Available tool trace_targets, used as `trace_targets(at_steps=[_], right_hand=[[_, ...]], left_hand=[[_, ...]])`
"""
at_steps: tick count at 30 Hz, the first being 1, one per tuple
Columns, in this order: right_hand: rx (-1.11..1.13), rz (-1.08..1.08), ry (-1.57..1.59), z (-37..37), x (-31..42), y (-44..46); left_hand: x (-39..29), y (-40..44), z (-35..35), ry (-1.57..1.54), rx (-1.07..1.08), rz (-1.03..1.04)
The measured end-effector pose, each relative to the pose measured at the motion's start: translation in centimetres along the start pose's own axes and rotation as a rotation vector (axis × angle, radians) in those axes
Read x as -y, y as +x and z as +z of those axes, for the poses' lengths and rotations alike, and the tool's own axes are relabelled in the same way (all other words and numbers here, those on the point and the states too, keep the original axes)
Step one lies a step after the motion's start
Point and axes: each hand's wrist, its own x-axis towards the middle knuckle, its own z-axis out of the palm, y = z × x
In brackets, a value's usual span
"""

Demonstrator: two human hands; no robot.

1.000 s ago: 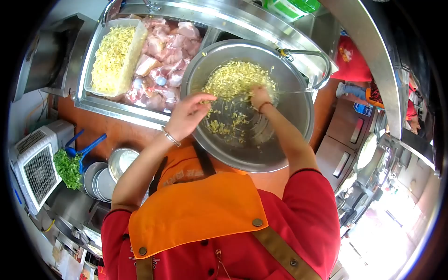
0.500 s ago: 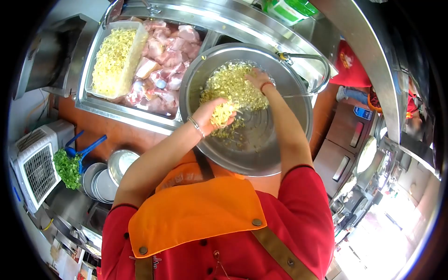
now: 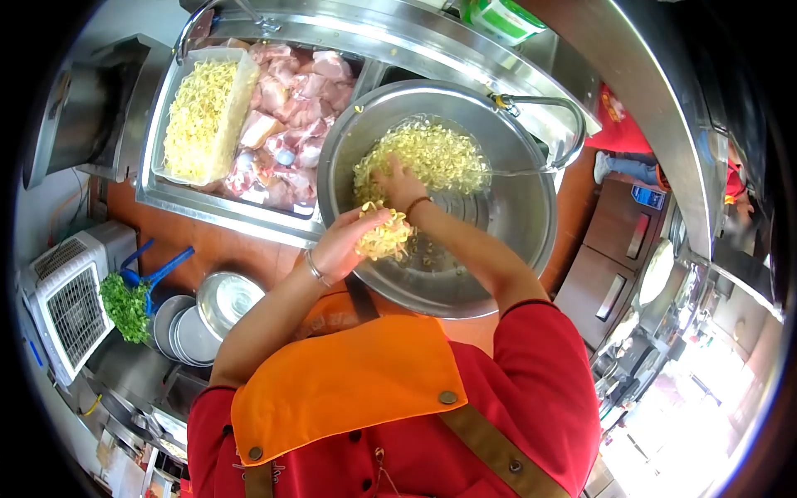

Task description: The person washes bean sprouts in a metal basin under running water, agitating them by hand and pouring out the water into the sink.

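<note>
A large metal basin holds water and loose pale yellow bean sprouts. Over the basin's near left rim, my left hand cups a clump of sprouts, some showing past the fingers. My right hand reaches into the basin at the left edge of the floating sprouts, its fingers spread and partly among them. Whether any sprouts lie under its palm is hidden. A thin stream of water runs from the curved faucet into the basin's right side.
Left of the basin, a sink holds raw meat and a clear plastic tub of sprouts. Metal bowls, leafy greens and a grey fan unit stand lower left. Another person's leg shows at the right.
My left hand, empty-looking at first, now cups sprouts and has come slightly nearer. My right hand went to the far side of the sprouts, then swept left and nearer, beside my left hand.
</note>
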Motion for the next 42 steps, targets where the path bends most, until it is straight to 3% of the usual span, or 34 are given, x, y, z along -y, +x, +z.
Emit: trace_targets(at_steps=[2, 4, 6, 9, 10, 12, 16, 23, 26, 32, 36, 42], right_hand=[[-0.027, 0.105, 0.062, 0.1, -0.3, 1.0], [0.067, 0.164, 0.319, 1.7, -0.6, 2.6], [0.138, 0.331, 0.897, 4.7, -1.8, 3.6], [-0.047, -0.128, 0.281, 8.4, -5.4, 2.2], [0.048, -0.033, 0.235, 1.7, -4.6, -0.5], [0.154, 0.177, 0.535, -3.8, -7.1, -1.7], [0.002, 0.580, 1.274, -6.0, -14.7, -3.7], [0.044, 0.416, 1.337, -5.5, -20.4, -3.0], [0.030, 0.572, 0.353, -4.7, -24.0, 0.0], [-0.215, 0.475, 0.395, -1.0, -18.4, 2.9], [0.001, 0.293, 0.078, 1.8, -11.3, 2.1], [0.033, 0.157, 0.154, 1.9, -8.3, -5.2]], left_hand=[[0.1, 0.2, 0.4, -0.030, 0.007, 0.006], [0.0, 0.7, 0.6, -0.053, 0.014, -0.004], [-0.1, 1.0, 0.6, -0.056, 0.010, 0.000], [-0.1, 1.1, -0.3, -0.054, -0.015, 0.037], [-0.1, 1.1, -0.7, -0.062, -0.022, 0.049], [-0.4, 0.9, -0.6, -0.058, -0.047, 0.072], [-0.4, 1.2, -1.0, -0.096, -0.008, 0.081], [-0.6, 1.6, -1.5, -0.049, 0.036, 0.085], [-0.8, 1.5, -1.5, -0.058, 0.009, 0.073], [-0.8, 1.9, -1.2, -0.086, -0.001, 0.082], [-0.8, 1.9, -1.0, -0.101, -0.046, 0.102], [-0.3, 2.6, -1.9, -0.087, -0.051, 0.149]])
